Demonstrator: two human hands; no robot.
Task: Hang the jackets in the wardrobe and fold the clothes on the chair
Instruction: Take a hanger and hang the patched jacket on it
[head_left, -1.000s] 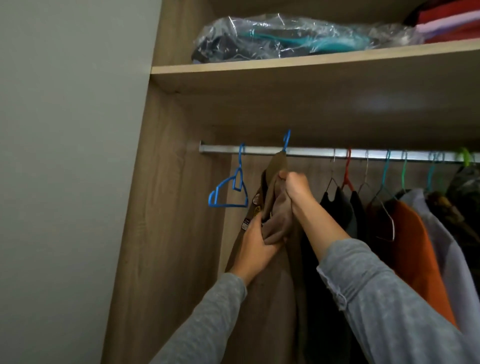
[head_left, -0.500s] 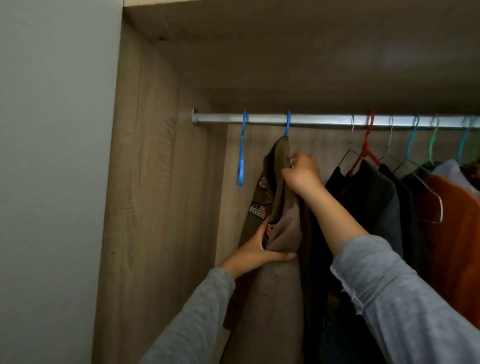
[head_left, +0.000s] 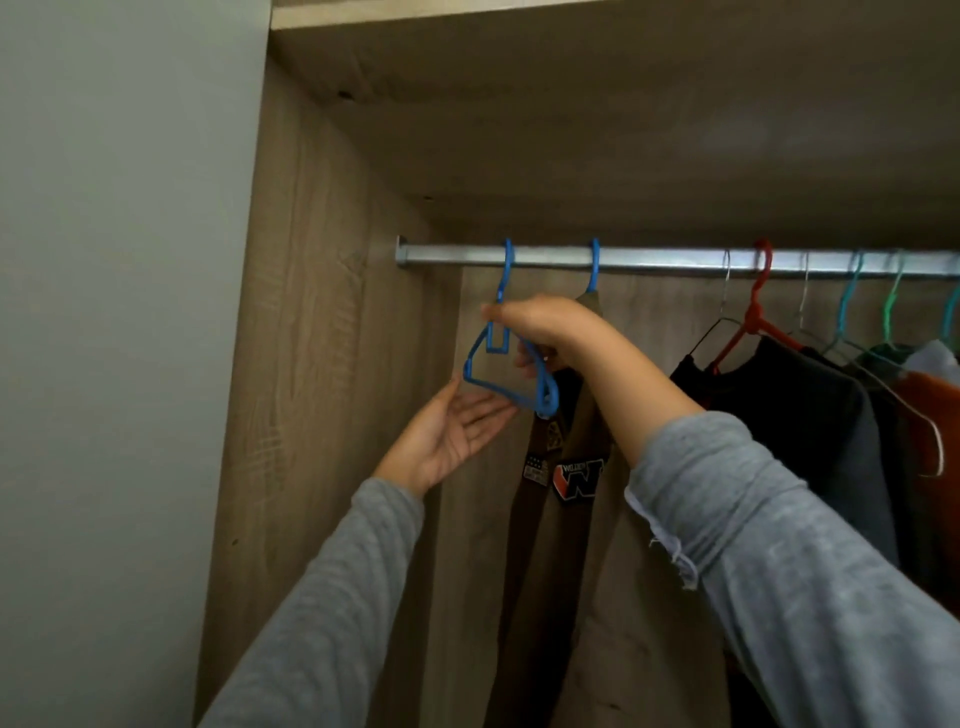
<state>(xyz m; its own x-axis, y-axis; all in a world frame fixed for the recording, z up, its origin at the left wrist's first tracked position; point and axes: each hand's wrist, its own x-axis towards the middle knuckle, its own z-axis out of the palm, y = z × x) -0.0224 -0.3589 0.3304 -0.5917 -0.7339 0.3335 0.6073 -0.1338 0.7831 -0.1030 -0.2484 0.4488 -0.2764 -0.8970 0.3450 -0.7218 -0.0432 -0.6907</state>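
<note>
Right grip (head_left: 550, 332) holding blue hanger (head_left: 493, 388), left grip (head_left: 452, 436) slack-fingered beneath, brown jacket (head_left: 571, 597) patch (head_left: 579, 478) reads "N"

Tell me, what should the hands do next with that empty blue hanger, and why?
Probably lift the empty blue hanger off the rail. The right hand grips it while its hook sits over the rail, the left hand is open just beneath, and the brown jacket hangs on a second blue hanger beside it, so a spare hanger seems wanted for the next jacket.
</note>
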